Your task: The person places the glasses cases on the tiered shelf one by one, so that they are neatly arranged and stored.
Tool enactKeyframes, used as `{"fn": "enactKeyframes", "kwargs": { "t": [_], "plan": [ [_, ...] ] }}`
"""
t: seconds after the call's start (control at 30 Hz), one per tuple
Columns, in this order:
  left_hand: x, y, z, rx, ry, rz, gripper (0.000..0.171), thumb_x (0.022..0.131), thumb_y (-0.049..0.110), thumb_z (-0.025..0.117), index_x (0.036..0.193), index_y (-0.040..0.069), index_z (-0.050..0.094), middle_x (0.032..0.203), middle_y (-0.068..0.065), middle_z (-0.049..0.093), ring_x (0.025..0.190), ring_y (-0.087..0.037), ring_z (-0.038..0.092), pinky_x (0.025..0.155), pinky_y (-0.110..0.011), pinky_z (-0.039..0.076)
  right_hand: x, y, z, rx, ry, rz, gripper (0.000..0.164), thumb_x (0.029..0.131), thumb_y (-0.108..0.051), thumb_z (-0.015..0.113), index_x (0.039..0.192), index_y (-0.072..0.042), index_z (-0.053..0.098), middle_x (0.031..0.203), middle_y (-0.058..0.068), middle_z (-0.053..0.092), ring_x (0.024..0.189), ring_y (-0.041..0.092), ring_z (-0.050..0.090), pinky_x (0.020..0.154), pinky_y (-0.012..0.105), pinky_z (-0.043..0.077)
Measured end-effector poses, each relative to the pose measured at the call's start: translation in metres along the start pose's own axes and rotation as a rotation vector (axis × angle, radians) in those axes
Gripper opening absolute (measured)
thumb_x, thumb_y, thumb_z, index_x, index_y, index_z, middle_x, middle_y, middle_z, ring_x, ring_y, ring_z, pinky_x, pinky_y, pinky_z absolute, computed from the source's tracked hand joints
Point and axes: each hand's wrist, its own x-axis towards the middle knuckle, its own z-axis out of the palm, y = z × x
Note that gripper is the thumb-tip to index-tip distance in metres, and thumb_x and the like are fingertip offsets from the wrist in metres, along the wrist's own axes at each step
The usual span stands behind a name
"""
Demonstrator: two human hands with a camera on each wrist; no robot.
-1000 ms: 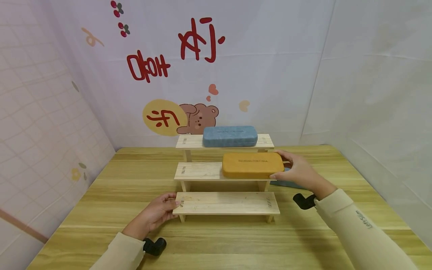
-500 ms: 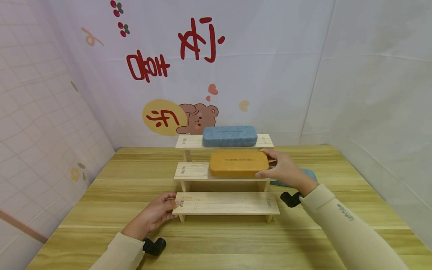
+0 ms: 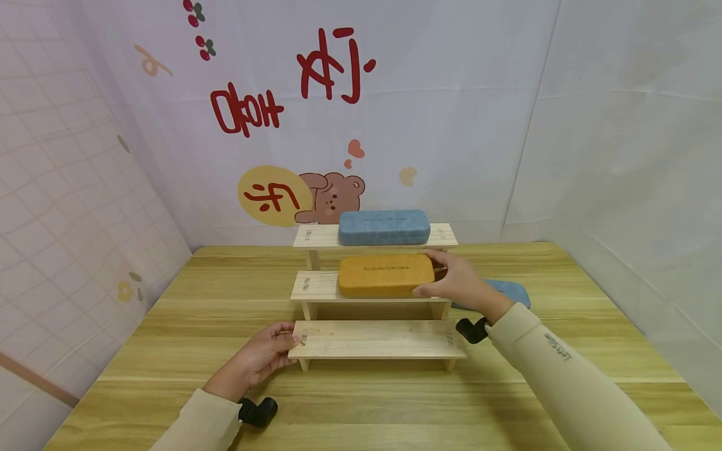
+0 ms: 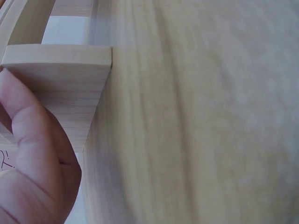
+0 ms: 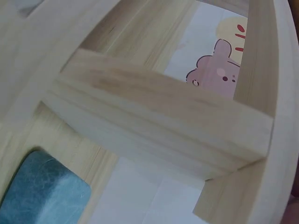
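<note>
My right hand (image 3: 464,282) grips the right end of a mustard-yellow glasses case (image 3: 386,275), thumb at the front and fingers behind. That case is at the middle step of a three-tier wooden display rack (image 3: 378,339). On the top step lies a blue glasses case (image 3: 385,228). The lowest step's left end is held by my left hand (image 3: 265,357), its thumb on the upper face; the left wrist view shows this hand (image 4: 37,154) beside a rack leg (image 4: 70,88). In the right wrist view, rack boards fill most of the picture and the right hand is barely visible.
A second blue glasses case (image 3: 510,292) lies on the wooden table (image 3: 361,407) to the right of the rack, partly hidden by the right hand; the right wrist view shows this blue case (image 5: 46,191) too. A printed white cloth (image 3: 451,125) hangs behind the table.
My right hand has moved the yellow glasses case leftward along the middle step, uncovering more of the blue case on the table. The left hand has stayed on the rack.
</note>
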Motion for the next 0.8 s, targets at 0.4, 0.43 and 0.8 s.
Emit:
{"fn": "enactKeyframes", "kwargs": {
  "t": [0.4,0.43,0.8],
  "plan": [
    [-0.0017,0.0007,-0.0001,-0.008,-0.005,0.009,0.045,0.099,0.004,0.050,0.134,-0.014,0.029,0.103,-0.005,0.057,0.083,-0.011,0.062,0.070,-0.024,0.051,0.0033,-0.0057,0.0031,-0.063,-0.024,-0.003,0.093,0.078,-0.035,0.080,0.149,-0.001,0.030,0.121,0.015,0.057,0.104,0.027,0.058,0.085,0.040,0.051],
    [-0.0018,0.0007,0.0000,-0.007,-0.004,0.009,0.045,0.099,0.005,0.050,0.134,-0.014,0.029,0.103,-0.005,0.057,0.083,-0.011,0.061,0.070,-0.024,0.051,0.0034,-0.0060,0.0031,-0.075,-0.024,-0.004,0.093,0.078,-0.036,0.080,0.149,-0.002,0.031,0.123,0.015,0.056,0.103,0.026,0.057,0.084,0.040,0.050],
    [-0.0008,-0.0006,0.0001,-0.004,0.001,0.008,0.047,0.099,0.006,0.051,0.135,-0.014,0.028,0.104,-0.006,0.057,0.083,-0.011,0.061,0.069,-0.024,0.051,0.0038,-0.0049,0.0036,-0.166,-0.039,0.005,0.090,0.080,-0.037,0.078,0.149,-0.001,0.033,0.109,0.012,0.057,0.090,0.023,0.052,0.075,0.036,0.044]
  ]
}}
